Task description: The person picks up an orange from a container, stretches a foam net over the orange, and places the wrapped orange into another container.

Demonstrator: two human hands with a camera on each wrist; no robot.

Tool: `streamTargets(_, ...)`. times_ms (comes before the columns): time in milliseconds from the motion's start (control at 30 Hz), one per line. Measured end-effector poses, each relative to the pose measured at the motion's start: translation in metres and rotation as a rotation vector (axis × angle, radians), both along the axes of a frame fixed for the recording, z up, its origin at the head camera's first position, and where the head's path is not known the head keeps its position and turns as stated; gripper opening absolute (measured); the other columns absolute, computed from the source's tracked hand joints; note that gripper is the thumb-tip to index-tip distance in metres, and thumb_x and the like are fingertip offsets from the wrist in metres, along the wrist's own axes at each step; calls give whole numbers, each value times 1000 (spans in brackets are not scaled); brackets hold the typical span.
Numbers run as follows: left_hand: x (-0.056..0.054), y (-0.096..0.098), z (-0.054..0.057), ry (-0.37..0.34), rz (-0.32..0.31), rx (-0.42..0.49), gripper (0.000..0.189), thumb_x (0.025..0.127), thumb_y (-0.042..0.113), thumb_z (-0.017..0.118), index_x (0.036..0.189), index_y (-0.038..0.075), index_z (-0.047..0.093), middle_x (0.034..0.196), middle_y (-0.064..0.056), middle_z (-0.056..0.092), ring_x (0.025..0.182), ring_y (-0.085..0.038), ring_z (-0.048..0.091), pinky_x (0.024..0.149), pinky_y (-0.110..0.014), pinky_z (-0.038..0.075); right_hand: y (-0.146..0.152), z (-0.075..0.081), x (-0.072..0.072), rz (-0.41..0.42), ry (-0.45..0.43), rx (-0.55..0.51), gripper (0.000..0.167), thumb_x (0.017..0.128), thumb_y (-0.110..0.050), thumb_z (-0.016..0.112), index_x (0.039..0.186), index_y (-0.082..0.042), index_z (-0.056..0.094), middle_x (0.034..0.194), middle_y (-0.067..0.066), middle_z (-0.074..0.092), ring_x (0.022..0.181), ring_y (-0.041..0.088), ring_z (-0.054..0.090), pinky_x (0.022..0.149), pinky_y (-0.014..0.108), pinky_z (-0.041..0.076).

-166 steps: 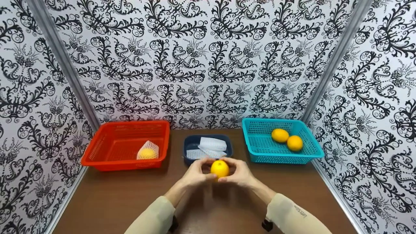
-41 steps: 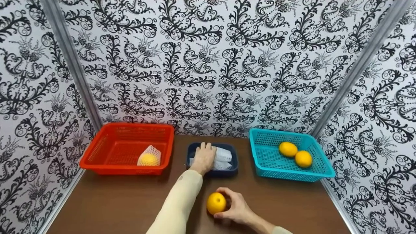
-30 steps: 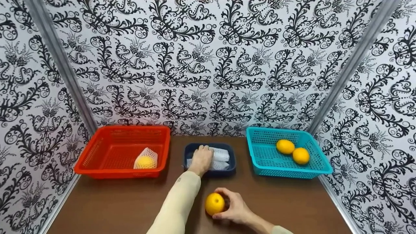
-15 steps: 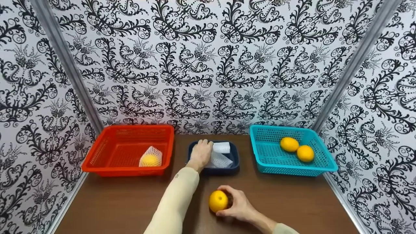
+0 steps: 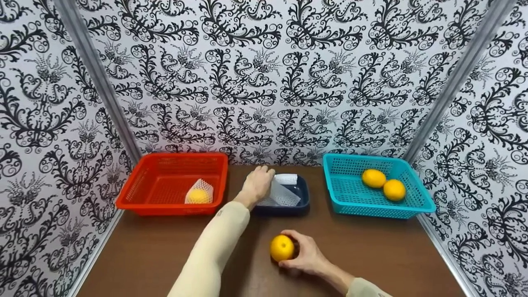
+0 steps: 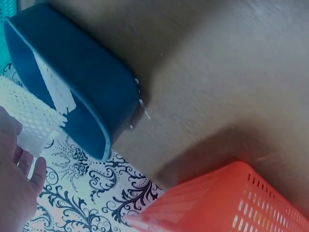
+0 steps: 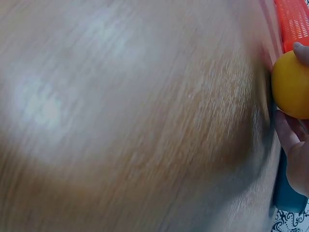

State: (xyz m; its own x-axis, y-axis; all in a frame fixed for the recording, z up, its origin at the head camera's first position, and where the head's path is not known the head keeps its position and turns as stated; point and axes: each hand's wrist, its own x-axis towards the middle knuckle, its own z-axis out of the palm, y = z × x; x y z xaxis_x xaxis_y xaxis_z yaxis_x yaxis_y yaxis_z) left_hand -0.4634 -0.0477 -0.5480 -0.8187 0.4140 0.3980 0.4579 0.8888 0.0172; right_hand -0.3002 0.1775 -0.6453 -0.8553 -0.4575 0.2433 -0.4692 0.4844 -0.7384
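Observation:
My left hand (image 5: 258, 182) is over the left side of the dark blue tray (image 5: 304, 202). In the left wrist view its fingers hold a white foam net sleeve (image 6: 30, 108) above the tray's rim. Other white foam net sleeves (image 5: 285, 196) lie in the tray, partly hidden by the hand in the head view. Nearer the front, my right hand (image 5: 307, 253) grips an orange (image 5: 282, 248) from its right side, thumb in front and fingers behind, low over the brown table. The right wrist view catches the same orange (image 7: 292, 86) at its right edge.
A red basket (image 5: 173, 207) at the back left contains a yellow fruit in a foam net (image 5: 199, 192). At the back right, a turquoise basket (image 5: 379, 210) contains two oranges (image 5: 373, 178). Patterned walls (image 5: 255, 82) enclose the brown table (image 5: 173, 247) behind and at both sides.
From holding the orange with both hands, my left hand has gone to the blue tray and picked up a foam net sleeve there. My right hand has brought the orange nearer the front.

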Motion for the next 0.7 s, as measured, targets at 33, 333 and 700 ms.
streamTargets(33,1,-1,2,0,-3,9,20,96,5,72,115,7,71,117,-17,75,110,-37,72,93,-48,67,1,0,0,0,6,5,83,73,-37,104,143,-12,69,132,4,81,114,9,73,101,29,61)
streamTargets(333,7,-8,19,14,-49,74,9,102,8,67,110,5,72,113,-17,75,107,-39,73,95,-50,65,5,5,2,42,-45,-45,84,77,-35,102,147,-6,66,137,10,78,117,15,76,104,24,60)
streamTargets(700,26,-9,38,-5,-125,113,9,100,8,67,105,6,75,105,-15,75,102,-39,74,94,-50,64,8,28,-1,-33,-70,-108,55,99,-29,87,144,-4,69,140,21,76,127,41,76,112,62,60)
